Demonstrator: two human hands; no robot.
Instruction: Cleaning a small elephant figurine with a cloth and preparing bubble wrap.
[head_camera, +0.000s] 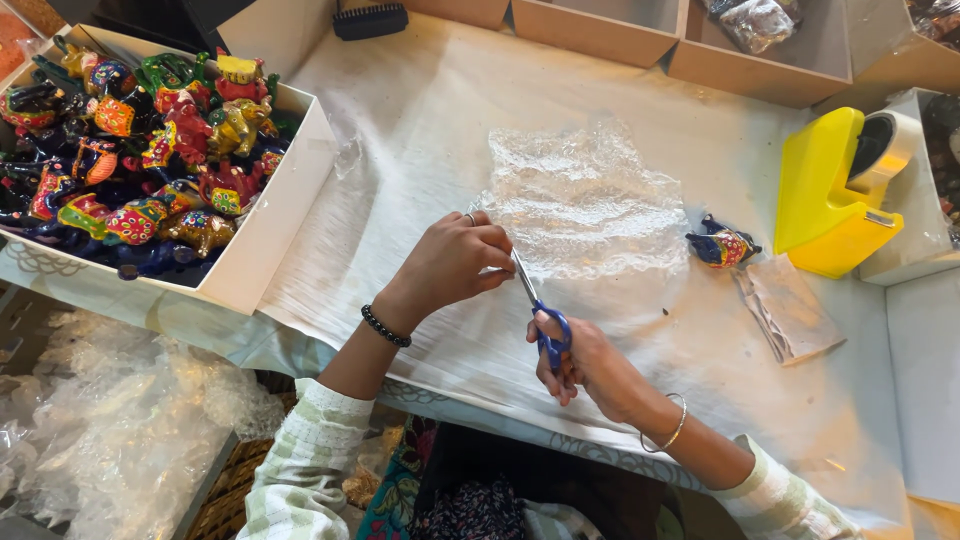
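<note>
Bubble wrap is pinched by left hand fingers; blue-handled scissors (beside it) are gripped by right hand.

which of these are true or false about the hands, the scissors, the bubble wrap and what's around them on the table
1. The right hand holds blue-handled scissors. True.
2. The left hand rests on the yellow tape dispenser. False: it holds down the edge of the bubble wrap; the dispenser stands apart on the right.
3. The white box on the left is full of painted figurines. True.
4. One small painted figurine lies inside a brown cardboard box. False: it lies on the table, between the bubble wrap and the dispenser.
5. The scissors lie unused beside the white box. False: their blades are at the wrap's edge.
</note>
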